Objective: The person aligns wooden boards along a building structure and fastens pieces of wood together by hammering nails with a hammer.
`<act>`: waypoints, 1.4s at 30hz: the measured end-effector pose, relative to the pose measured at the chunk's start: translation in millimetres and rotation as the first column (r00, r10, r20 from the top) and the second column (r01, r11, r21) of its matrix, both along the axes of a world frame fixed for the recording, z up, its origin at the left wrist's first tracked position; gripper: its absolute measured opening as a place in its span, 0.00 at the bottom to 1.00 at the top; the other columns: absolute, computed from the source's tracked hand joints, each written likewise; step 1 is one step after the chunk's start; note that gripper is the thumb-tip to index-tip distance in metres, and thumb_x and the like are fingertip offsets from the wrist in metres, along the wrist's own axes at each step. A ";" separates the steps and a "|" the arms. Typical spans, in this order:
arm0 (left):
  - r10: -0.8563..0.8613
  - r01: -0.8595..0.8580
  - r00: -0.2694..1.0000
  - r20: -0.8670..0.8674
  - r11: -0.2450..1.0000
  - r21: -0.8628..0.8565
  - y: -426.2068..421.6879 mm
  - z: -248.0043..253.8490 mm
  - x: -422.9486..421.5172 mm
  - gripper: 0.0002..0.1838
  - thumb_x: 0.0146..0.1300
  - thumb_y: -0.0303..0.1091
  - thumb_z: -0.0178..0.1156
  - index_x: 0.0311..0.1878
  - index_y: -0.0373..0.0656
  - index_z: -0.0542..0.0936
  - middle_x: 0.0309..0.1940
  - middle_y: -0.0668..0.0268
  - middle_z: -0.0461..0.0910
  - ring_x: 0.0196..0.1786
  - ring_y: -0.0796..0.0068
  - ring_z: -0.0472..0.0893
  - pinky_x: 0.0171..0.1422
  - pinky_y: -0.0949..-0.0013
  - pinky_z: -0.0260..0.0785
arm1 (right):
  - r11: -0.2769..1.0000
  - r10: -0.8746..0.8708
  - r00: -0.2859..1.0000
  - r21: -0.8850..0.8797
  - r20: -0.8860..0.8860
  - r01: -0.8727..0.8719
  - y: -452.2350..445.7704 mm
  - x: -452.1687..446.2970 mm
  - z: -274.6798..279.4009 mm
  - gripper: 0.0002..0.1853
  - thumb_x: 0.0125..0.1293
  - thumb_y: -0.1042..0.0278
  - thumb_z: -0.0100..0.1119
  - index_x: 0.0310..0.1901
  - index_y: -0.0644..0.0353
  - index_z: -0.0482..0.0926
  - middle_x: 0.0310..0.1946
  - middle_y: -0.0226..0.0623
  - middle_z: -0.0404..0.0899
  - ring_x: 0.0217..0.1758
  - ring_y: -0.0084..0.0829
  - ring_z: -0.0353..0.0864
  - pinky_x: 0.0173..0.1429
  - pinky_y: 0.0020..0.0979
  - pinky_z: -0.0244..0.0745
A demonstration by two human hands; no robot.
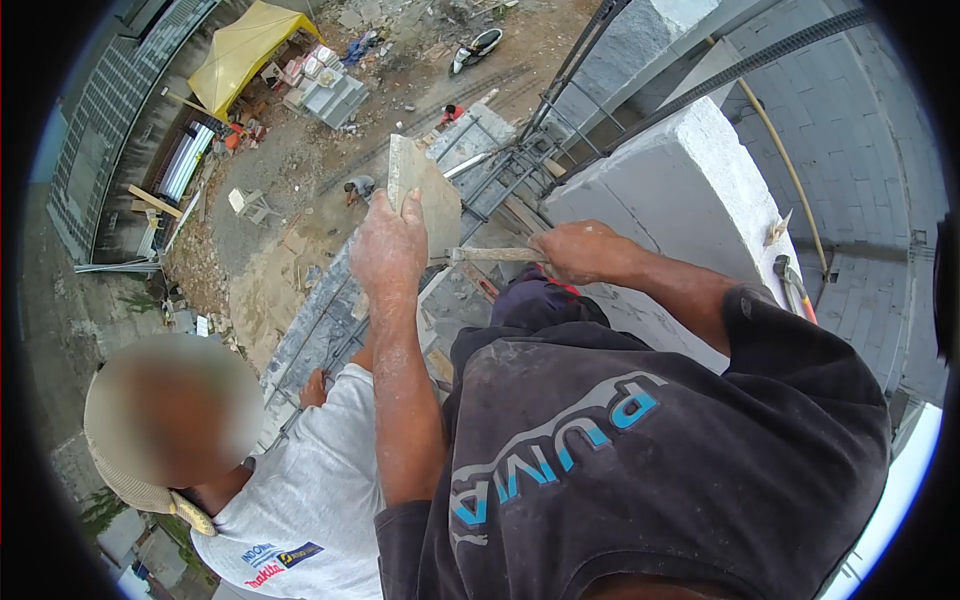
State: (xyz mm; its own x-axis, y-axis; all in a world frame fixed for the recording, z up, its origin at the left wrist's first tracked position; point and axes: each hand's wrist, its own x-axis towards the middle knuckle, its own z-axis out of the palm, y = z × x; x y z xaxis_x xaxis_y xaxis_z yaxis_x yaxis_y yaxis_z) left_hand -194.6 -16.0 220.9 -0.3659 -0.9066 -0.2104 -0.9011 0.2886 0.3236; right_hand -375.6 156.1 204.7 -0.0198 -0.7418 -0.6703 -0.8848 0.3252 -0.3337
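Note:
My left hand is closed around the lower edge of a flat, pale slab, which it holds upright with dust on the fingers. In my right hand is the wooden handle of a hammer. The hammer lies level, its head just below the slab and close to my left wrist; whether the head touches the slab I cannot tell. A white block wall rises beside my right hand. On its ledge rests another hammer with an orange and yellow handle.
A co-worker in a grey shirt and cap is close on my left. Scaffold bars and planks stand ahead, with a long drop to the ground. Far below are two people, a yellow canopy, stacked blocks and a motorbike.

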 end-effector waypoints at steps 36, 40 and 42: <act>0.090 -0.086 0.993 -0.073 0.995 0.055 14.5 -6.9 -5.9 0.29 0.70 0.55 0.55 0.63 0.41 0.77 0.49 0.45 0.85 0.53 0.41 0.83 0.59 0.44 0.74 | 0.995 -0.093 0.996 -0.044 0.007 0.093 17.9 -6.3 -53.6 0.14 0.65 0.60 0.59 0.52 0.46 0.78 0.39 0.46 0.85 0.47 0.52 0.84 0.49 0.52 0.76; 0.093 -0.069 0.977 -0.192 0.990 0.125 35.1 8.9 -13.3 0.27 0.68 0.52 0.58 0.61 0.42 0.77 0.47 0.47 0.85 0.52 0.42 0.84 0.59 0.45 0.74 | 0.989 -0.149 0.988 -0.019 0.031 0.150 36.5 -11.7 -54.8 0.14 0.64 0.56 0.62 0.50 0.47 0.80 0.40 0.44 0.85 0.48 0.52 0.84 0.51 0.50 0.76; 0.101 -0.056 0.967 -0.235 0.980 0.190 45.5 12.4 -13.2 0.24 0.66 0.49 0.60 0.59 0.42 0.78 0.47 0.49 0.85 0.52 0.44 0.85 0.58 0.47 0.75 | 0.982 -0.188 0.980 0.018 0.066 0.188 42.7 -12.4 -54.6 0.14 0.63 0.55 0.63 0.48 0.48 0.81 0.40 0.45 0.85 0.49 0.52 0.84 0.52 0.49 0.76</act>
